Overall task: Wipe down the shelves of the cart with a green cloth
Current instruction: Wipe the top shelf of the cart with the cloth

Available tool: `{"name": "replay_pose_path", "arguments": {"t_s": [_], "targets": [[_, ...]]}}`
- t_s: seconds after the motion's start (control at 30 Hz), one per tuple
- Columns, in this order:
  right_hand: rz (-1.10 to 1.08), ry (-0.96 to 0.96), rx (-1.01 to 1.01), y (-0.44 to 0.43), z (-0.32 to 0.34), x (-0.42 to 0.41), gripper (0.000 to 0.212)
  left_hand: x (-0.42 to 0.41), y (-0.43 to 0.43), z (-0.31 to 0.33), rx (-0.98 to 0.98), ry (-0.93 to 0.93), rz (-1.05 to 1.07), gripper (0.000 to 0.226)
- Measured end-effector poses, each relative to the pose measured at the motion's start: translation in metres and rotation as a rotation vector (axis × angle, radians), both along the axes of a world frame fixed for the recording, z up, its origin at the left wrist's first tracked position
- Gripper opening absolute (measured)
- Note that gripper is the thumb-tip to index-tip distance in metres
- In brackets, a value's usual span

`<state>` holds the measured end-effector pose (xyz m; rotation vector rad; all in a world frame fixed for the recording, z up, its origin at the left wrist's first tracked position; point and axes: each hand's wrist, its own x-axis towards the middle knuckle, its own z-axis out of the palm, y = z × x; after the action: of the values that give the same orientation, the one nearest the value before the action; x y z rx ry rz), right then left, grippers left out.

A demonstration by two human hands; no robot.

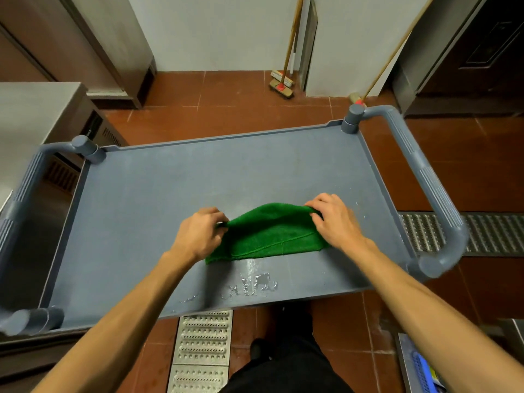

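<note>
Brooms (281, 83) against wall (226, 32), water (255, 282) beside cloth (269, 235)

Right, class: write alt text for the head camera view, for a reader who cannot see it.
A left hand and a right hand pinch opposite ends of a folded green cloth on the grey top shelf of a cart. Water pools on the shelf near the cloth; brooms lean against the far wall.
</note>
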<state>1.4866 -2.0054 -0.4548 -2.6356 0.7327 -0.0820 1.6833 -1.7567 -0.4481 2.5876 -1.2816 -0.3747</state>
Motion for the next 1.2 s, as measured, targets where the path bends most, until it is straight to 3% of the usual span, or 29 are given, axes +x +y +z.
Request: {"name": "replay_pose_path", "arguments": {"t_s": [0.17, 0.3, 0.5, 1.2], "targets": [[0.138, 0.084, 0.028, 0.014, -0.034, -0.017, 0.052, -0.018, 0.01, -0.031, 0.107, 0.157, -0.149, 0.02], [0.113, 0.102, 0.001, 0.028, -0.046, -0.027, 0.065, -0.023, 0.017, -0.042, 0.05, 0.174, -0.133, 0.016], [0.069, 0.143, 0.038, 0.04, -0.046, -0.031, 0.058, -0.036, 0.034, -0.043, -0.022, 0.181, -0.16, 0.008], [0.068, 0.312, 0.121, 0.086, -0.035, -0.092, 0.043, -0.086, 0.09, -0.038, 0.03, 0.281, -0.187, 0.023]]}}
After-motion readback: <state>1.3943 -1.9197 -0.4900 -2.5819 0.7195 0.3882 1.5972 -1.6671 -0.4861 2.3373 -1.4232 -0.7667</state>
